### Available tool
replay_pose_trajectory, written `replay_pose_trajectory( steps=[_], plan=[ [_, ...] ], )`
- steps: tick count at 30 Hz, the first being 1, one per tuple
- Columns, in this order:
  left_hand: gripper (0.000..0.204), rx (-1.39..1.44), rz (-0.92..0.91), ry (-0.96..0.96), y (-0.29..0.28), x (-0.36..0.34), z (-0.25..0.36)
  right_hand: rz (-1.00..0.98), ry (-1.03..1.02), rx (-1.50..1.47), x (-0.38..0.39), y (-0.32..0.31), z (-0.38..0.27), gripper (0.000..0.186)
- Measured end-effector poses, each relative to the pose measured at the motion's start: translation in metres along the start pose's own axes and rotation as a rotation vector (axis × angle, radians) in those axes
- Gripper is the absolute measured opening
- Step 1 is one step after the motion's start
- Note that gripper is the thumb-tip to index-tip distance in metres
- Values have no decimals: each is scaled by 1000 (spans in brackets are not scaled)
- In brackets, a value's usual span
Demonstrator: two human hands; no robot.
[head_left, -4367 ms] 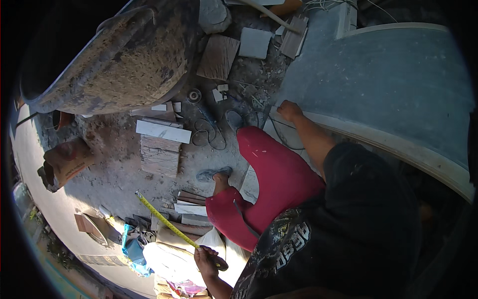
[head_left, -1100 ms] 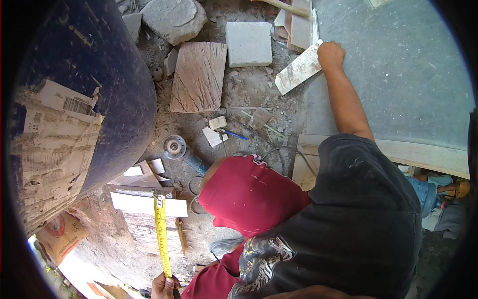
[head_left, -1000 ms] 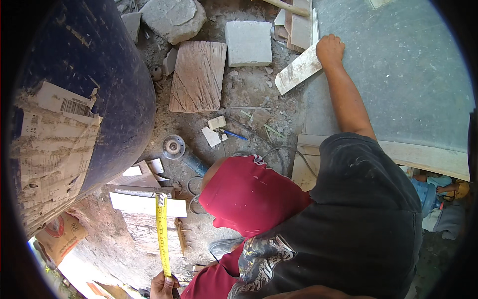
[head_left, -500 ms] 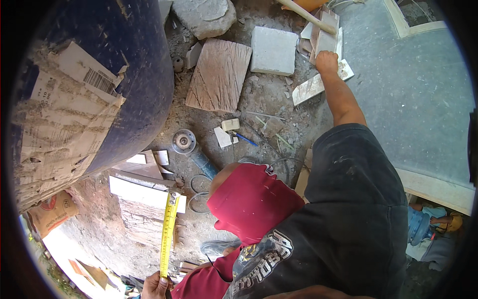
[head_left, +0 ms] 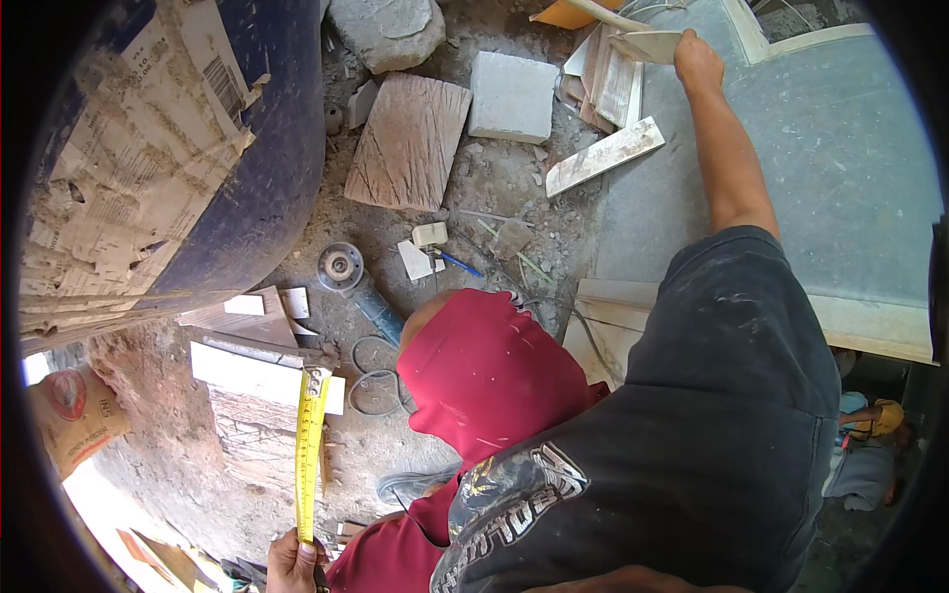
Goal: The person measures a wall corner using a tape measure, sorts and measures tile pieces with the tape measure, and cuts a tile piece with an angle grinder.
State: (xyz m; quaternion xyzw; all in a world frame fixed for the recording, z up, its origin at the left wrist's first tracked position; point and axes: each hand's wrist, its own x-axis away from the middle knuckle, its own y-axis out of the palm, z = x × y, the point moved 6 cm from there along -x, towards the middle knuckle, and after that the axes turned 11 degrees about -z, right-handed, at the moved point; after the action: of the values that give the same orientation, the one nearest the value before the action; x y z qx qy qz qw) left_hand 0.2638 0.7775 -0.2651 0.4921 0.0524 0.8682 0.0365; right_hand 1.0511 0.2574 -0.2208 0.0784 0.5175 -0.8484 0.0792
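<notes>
My left hand [head_left: 295, 558] grips a tape measure at the lower edge, its yellow blade [head_left: 310, 445] stretched over a white tile strip [head_left: 247, 371] lying on mottled stone slabs [head_left: 242, 435]. At the upper right my right hand [head_left: 698, 64] grips a flat, pale tile piece [head_left: 652, 47] beside a wooden tool handle [head_left: 611, 20] and stacked offcuts [head_left: 613, 84]. A narrow marble-look strip [head_left: 603, 158] lies below the stack. An angle grinder [head_left: 381, 311] with a looped cord rests on the dusty ground near my knee.
A large dirty blue barrel [head_left: 257, 188] fills the left, above a paper sack [head_left: 79, 425]. A grey ledge [head_left: 830, 198] runs along the right. Stone blocks [head_left: 509, 94] lie at the top. Beneath the ledge is a small, unclear figure in yellow [head_left: 885, 420].
I have bent lower since the oldest frame. My right hand has left the narrow marble-look strip and moved up to a piece at the stack. My left hand still holds the extended tape.
</notes>
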Motion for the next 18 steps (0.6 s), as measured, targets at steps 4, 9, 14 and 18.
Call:
replay_pose_trajectory(
  steps=[4,9,14,18],
  plan=[
    [36,-25,-31,77,2,-3,0,-60,94,-108,-24,-49,50,38],
    [35,9,-37,150,-2,-5,-5,-38,34,-408,-18,-102,82,44],
    [33,-25,-16,200,-9,-6,-12,-293,56,-1067,28,-117,63,42],
    [33,-34,-5,199,-9,0,-21,-310,-21,-1215,51,-112,35,40]
  ],
)
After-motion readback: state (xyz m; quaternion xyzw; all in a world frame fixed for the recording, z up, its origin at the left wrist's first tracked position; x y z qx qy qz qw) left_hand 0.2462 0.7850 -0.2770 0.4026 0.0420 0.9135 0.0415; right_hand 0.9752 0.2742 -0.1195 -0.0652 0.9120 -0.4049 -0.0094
